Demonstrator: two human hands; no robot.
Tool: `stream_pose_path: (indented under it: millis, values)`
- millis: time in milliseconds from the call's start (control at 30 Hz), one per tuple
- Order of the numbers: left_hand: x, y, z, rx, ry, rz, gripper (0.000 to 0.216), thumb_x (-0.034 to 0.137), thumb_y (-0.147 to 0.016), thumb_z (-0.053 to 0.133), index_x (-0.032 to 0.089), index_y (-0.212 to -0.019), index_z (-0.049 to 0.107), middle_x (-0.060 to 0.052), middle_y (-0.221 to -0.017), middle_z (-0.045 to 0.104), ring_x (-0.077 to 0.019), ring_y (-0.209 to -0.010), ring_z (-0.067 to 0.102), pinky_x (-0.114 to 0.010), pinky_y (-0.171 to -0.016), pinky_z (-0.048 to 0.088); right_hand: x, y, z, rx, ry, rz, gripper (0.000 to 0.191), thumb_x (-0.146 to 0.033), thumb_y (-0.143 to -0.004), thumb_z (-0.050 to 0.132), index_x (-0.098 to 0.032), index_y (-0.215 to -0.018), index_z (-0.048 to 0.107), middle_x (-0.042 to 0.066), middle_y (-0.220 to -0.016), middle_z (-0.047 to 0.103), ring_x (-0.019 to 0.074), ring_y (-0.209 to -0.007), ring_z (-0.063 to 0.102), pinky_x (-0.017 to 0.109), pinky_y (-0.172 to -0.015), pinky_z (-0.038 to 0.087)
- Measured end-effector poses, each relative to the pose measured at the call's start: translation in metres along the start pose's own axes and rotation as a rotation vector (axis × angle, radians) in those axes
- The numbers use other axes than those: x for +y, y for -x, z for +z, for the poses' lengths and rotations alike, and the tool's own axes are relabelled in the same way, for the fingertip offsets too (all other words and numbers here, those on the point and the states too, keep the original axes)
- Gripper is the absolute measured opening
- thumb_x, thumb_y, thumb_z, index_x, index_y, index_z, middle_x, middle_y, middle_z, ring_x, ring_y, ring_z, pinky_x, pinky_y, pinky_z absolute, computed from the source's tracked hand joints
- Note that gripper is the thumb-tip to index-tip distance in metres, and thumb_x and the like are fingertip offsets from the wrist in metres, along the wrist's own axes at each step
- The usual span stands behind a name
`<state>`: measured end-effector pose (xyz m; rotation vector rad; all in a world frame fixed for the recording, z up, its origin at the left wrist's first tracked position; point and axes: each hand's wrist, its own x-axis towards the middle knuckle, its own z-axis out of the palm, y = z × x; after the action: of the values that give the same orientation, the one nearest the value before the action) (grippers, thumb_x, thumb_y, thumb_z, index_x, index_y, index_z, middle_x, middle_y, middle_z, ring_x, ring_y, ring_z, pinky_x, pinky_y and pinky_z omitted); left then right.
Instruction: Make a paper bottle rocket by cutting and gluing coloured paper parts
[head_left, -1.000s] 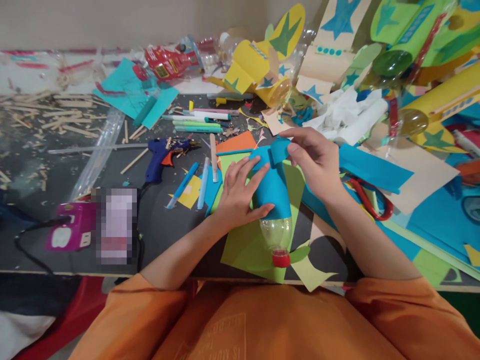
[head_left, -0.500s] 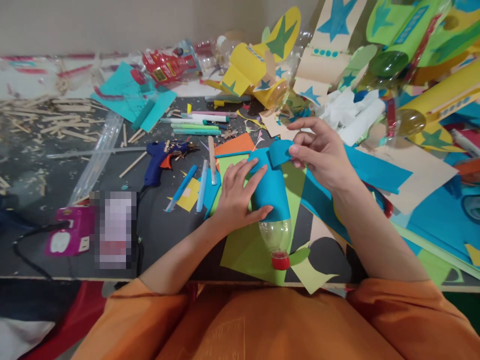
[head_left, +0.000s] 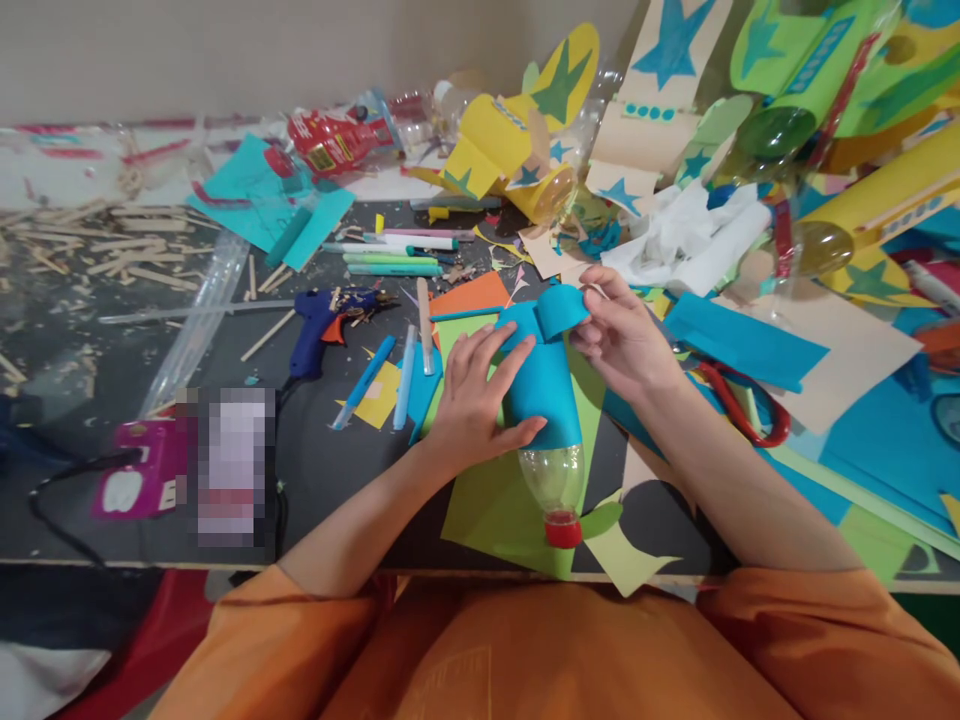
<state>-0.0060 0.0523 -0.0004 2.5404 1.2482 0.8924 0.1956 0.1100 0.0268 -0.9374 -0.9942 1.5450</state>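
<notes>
A clear plastic bottle with a red cap lies on the table, its cap towards me, most of its body wrapped in blue paper. My left hand presses flat on the left side of the wrap, fingers stretched and thumb against the paper. My right hand pinches a curled blue paper flap at the bottle's far end. Under the bottle lies a light green sheet.
A blue glue gun and several markers lie to the left. Red-handled scissors sit right of my forearm. Paper-covered bottle planes, wooden sticks and paper scraps crowd the back and right. A pink device sits near left.
My right hand has drawn back towards the bottle and lowered the blue flap onto its far end. My left hand has stayed pressed on the wrap.
</notes>
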Motion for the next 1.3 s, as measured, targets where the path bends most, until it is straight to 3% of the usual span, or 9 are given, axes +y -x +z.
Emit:
stream_pose_path:
  millis: [133, 333, 467, 600, 767, 933, 1300]
  values:
    - [-0.001, 0.000, 0.000, -0.028, 0.037, -0.011, 0.079, 0.073, -0.092, 0.035, 0.017, -0.147, 0.045, -0.020, -0.148, 0.050, -0.0358, -0.140, 0.041, -0.053, -0.119, 0.026, -0.002, 0.001, -0.002, 0.065, 0.068, -0.045, 0.033, -0.044, -0.070, 0.078, -0.026, -0.083, 0.055, -0.009, -0.059, 0.045, 0.0058, -0.041, 0.039, 0.019, -0.036, 0.025]
    - [-0.001, 0.000, 0.001, -0.002, 0.036, 0.001, 0.078, 0.072, -0.093, 0.034, 0.016, -0.147, 0.046, -0.020, -0.147, 0.050, -0.0353, -0.140, 0.042, -0.053, -0.119, 0.027, 0.001, 0.001, -0.006, 0.001, 0.089, -0.057, 0.023, -0.040, -0.078, 0.071, -0.027, -0.089, 0.055, -0.010, -0.057, 0.042, 0.0073, -0.041, 0.038, 0.020, -0.036, 0.028]
    - [-0.001, 0.000, 0.000, 0.008, 0.055, 0.008, 0.078, 0.072, -0.093, 0.036, 0.016, -0.147, 0.045, -0.020, -0.147, 0.050, -0.0361, -0.139, 0.042, -0.053, -0.118, 0.027, 0.002, 0.005, -0.004, 0.096, 0.329, -0.244, 0.004, -0.026, -0.080, 0.062, -0.024, -0.083, 0.063, -0.007, -0.060, 0.053, 0.0083, -0.043, 0.043, 0.022, -0.040, 0.033]
    - [-0.001, 0.000, -0.001, -0.022, 0.045, 0.000, 0.079, 0.073, -0.092, 0.035, 0.018, -0.149, 0.043, -0.019, -0.148, 0.050, -0.0363, -0.139, 0.041, -0.053, -0.118, 0.027, 0.002, 0.009, -0.006, 0.125, 0.776, -0.545, 0.016, -0.015, -0.080, 0.054, -0.023, -0.077, 0.067, 0.000, -0.071, 0.065, 0.0127, -0.056, 0.056, 0.026, -0.051, 0.043]
    - [0.000, -0.001, -0.002, 0.011, 0.023, 0.007, 0.076, 0.071, -0.093, 0.035, 0.017, -0.146, 0.046, -0.019, -0.146, 0.052, -0.0350, -0.139, 0.042, -0.051, -0.118, 0.028, 0.008, 0.014, -0.010, 0.066, 1.147, -0.729, 0.024, -0.011, -0.080, 0.049, -0.024, -0.084, 0.069, -0.001, -0.063, 0.058, 0.0156, -0.056, 0.056, 0.028, -0.053, 0.042]
    - [0.001, -0.001, -0.001, 0.049, 0.017, 0.011, 0.075, 0.070, -0.094, 0.036, 0.015, -0.143, 0.050, -0.020, -0.144, 0.054, -0.0346, -0.139, 0.043, -0.049, -0.118, 0.028, 0.013, 0.014, -0.012, 0.073, 1.253, -0.858, 0.020, -0.010, -0.082, 0.049, -0.023, -0.080, 0.065, 0.000, -0.064, 0.055, 0.0158, -0.056, 0.054, 0.028, -0.049, 0.036]
    - [0.002, -0.003, -0.006, -0.027, 0.031, 0.023, 0.073, 0.066, -0.096, 0.036, 0.014, -0.147, 0.043, -0.018, -0.147, 0.055, -0.0316, -0.142, 0.046, -0.046, -0.121, 0.024, 0.021, 0.014, -0.010, 0.147, 1.445, -0.928, 0.020, -0.012, -0.089, 0.049, -0.023, -0.083, 0.065, 0.003, -0.068, 0.057, 0.0184, -0.061, 0.050, 0.031, -0.055, 0.035]
